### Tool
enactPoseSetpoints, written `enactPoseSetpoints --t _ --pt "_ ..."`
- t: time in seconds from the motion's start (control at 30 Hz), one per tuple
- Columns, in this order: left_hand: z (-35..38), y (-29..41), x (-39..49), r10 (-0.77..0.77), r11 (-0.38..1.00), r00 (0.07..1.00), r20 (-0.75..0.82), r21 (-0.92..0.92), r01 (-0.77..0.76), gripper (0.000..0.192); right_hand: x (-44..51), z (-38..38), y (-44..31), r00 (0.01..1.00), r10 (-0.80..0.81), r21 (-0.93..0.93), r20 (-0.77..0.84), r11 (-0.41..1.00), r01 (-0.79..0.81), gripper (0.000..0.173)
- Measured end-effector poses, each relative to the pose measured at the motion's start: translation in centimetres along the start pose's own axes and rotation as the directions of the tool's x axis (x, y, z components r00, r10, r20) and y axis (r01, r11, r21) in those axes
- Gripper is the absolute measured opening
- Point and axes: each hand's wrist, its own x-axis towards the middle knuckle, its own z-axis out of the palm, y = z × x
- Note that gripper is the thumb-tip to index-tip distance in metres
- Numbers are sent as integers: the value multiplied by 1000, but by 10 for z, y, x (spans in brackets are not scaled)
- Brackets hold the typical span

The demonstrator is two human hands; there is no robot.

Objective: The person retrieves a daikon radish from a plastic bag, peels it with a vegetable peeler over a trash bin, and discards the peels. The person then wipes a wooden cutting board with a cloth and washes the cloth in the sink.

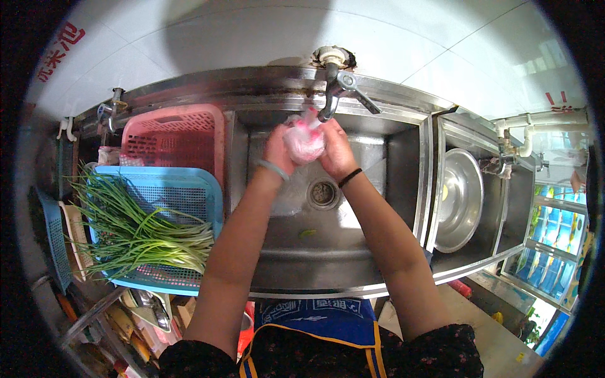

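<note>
Just below the spout of a metal tap (336, 92), my two hands cup a rounded pink-and-white bundle (305, 141) that looks like thin plastic. My left hand (277, 149) presses its left side and wears a pale bangle at the wrist. Against its right side rests my right hand (338, 149), with a dark band at that wrist. Fingers behind the bundle are hidden, and I cannot tell what it contains or whether water flows. Beneath both hands lies a stainless steel sink (326, 241) with a round drain strainer (324, 194) and a small green leaf scrap (307, 233).
Left of the sink, green onions (156, 231) lie in a blue plastic basket (215, 189), beside a pink basket (172, 125). A metal basin (461, 203) sits in the right-hand sink. Another tap (111, 111) is at far left. White pipes (543, 125) run along the right wall.
</note>
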Motion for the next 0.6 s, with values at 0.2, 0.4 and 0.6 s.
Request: enactPoseSetpoints --t 0.2,0.4,0.6 --pt "6 -10 6 23 999 968 251 33 -33 48 -20 9 2 708 -488 -822 511 -37 568 31" --pt "-13 -21 18 -52 990 958 283 142 12 35 -40 8 0 506 -344 -611 791 -391 688 27" --pt "-9 -35 20 63 824 996 58 560 -85 35 -26 12 4 618 -318 -695 719 -365 620 19"
